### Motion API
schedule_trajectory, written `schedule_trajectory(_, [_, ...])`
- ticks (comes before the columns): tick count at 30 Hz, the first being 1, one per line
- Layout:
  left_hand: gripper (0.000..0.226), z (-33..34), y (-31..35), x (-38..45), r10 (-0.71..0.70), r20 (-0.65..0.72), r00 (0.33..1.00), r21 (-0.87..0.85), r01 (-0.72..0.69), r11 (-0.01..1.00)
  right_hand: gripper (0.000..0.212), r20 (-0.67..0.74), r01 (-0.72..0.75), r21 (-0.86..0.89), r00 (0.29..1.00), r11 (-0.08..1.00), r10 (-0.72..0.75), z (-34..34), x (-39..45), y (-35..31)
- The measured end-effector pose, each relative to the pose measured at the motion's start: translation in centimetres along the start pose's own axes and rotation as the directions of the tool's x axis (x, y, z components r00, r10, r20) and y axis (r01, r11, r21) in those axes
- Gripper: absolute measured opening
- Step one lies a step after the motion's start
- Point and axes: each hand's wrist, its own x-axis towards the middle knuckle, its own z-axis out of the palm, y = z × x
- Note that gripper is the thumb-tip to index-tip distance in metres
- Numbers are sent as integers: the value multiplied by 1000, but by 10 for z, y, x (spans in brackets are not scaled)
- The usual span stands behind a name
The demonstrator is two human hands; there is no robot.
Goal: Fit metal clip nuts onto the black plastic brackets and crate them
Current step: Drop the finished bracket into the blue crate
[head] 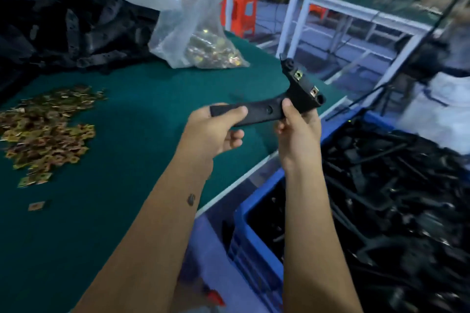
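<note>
Black bracket [269,109] held in the air over the green table's right edge [254,165], blue crate [244,213] just beyond. Left hand [216,132] grips the long arm; right hand [297,124] pinches near the head carrying two clip nuts [297,74]. Loose nuts [45,132] lie far left.

Both bare forearms are stretched forward and raised. The left hand [216,129] is curled, thumb laid on top and fingers tucked beneath what is held. The right hand [297,124] is turned upright, its thumb pressed forward and its fingers wrapped behind.
</note>
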Motion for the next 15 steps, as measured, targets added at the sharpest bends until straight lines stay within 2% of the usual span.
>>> schedule_trajectory(2, [12, 35, -24, 0, -74, 97, 992, 40, 71, 997, 18, -57, -3, -64, 998, 998, 0, -50, 5, -16])
schedule_trajectory(5, [15, 83, -62, -5, -168, 192, 967, 125, 146, 981, 17, -195, -58, -3, 979, 998, 56, -115, -1, -25])
schedule_trajectory(9, [7, 114, -101, -6, -325, 282, 903, 202, 275, 940, 18, -427, -45, 38, 902, 998, 57, -171, -11, -25])
schedule_trajectory(12, [11, 103, -117, -1, -395, 310, 865, 285, 312, 906, 19, -663, -13, 15, 749, 1000, 20, -187, -15, -24])
schedule_trajectory(15, [14, 86, -121, 4, -421, 305, 854, 380, 296, 876, 35, -821, 17, 149, 559, 989, 115, -197, -13, -17])
